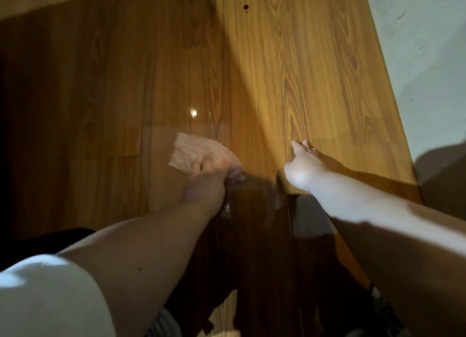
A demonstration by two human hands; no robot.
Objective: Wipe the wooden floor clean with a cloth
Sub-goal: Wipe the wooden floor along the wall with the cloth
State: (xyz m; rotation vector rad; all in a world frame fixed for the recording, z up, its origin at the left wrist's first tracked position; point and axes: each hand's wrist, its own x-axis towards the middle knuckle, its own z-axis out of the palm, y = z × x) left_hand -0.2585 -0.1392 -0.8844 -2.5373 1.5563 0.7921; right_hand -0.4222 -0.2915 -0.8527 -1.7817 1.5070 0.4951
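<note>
A pale pink cloth lies flat on the glossy wooden floor, a little left of the middle. My left hand grips its near edge; the hand and cloth are motion-blurred. My right hand rests palm down on the floor to the right of the cloth, fingers spread and holding nothing. A small dark red spot sits on the floor far ahead, near the top.
A pale wall runs along the right edge of the floor. The left part of the floor lies in deep shadow. A bright light reflection shines just beyond the cloth. Dark shadow covers the floor between my arms.
</note>
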